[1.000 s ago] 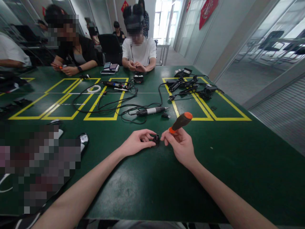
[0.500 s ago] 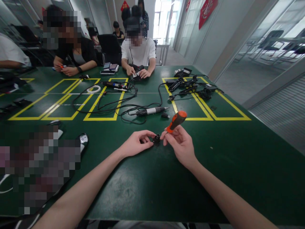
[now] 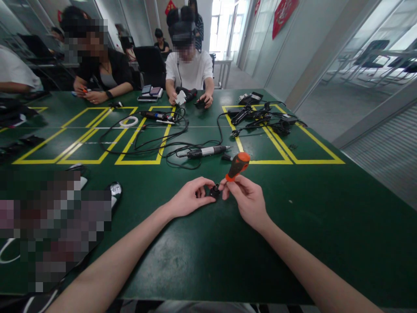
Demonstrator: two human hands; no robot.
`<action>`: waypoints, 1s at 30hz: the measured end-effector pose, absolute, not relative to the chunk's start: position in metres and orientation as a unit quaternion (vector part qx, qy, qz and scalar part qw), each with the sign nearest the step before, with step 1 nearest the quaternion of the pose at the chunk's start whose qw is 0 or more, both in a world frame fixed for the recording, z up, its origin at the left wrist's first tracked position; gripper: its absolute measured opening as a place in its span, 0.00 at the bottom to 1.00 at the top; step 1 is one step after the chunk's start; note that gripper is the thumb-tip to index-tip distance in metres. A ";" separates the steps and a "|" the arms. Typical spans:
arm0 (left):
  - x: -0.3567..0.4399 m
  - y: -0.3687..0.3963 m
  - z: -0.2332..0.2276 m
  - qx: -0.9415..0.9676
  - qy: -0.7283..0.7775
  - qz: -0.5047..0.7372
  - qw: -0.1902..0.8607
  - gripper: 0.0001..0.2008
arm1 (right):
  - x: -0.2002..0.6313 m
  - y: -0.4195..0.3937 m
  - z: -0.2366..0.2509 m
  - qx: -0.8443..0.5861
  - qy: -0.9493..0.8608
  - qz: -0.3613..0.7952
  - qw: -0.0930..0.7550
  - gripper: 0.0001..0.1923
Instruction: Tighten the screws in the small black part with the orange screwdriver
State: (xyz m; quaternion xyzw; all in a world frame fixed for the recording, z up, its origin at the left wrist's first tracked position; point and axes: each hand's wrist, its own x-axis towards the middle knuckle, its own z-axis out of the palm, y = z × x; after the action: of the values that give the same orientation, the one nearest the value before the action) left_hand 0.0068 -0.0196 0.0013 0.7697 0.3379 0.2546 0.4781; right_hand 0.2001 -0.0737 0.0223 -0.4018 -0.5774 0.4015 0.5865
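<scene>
Near the middle of the green table point(image 3: 169, 269), a small dark round part with a short metal stem point(image 3: 215, 190) sits on the surface. My left hand point(image 3: 192, 196) grips it from the left between thumb and fingertips. On its right side, my right hand point(image 3: 248, 198) is closed round the lower end of a screwdriver point(image 3: 239, 166) with an orange and dark grey handle. The handle points up and tilts slightly right. Its shaft and tip are hidden by the fingers, so I cannot tell whether it touches the dark part.
Beyond my hands lie a silver and black pen-shaped tool point(image 3: 208, 151) with its cable and a small black piece point(image 3: 227, 157). Black cables and tools point(image 3: 257, 116) are heaped at the back right. Across the table, a person point(image 3: 189, 71) handles small parts. A blurred-out item point(image 3: 74, 230) lies at left.
My left fingers have closed further round the dark part, which shifted slightly. The screwdriver handle moved a little left. Across the table, the person's hands have drawn apart with a piece in each.
</scene>
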 end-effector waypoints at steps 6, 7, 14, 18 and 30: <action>0.006 -0.020 -0.001 0.775 0.344 0.255 0.465 0.18 | 0.199 -0.075 0.019 -0.390 -0.565 0.398 0.608 0.16; 0.006 -0.020 0.000 0.774 0.347 0.254 0.465 0.17 | 0.199 -0.075 0.019 -0.398 -0.568 0.393 0.604 0.16; 0.007 -0.022 0.004 0.752 0.363 0.262 0.484 0.18 | 0.202 -0.074 0.023 -0.404 -0.585 0.383 0.590 0.19; 0.007 -0.023 0.003 0.762 0.359 0.258 0.473 0.15 | 0.202 -0.073 0.021 -0.406 -0.583 0.399 0.579 0.22; 0.006 -0.022 0.002 0.789 0.331 0.270 0.443 0.16 | 0.200 -0.073 0.018 -0.392 -0.556 0.410 0.608 0.15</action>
State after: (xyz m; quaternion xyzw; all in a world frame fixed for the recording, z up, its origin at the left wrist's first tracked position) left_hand 0.0056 -0.0224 0.0024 0.7886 0.3306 0.2701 0.4426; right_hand 0.2003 -0.0725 0.0175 -0.3916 -0.5558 0.4100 0.6079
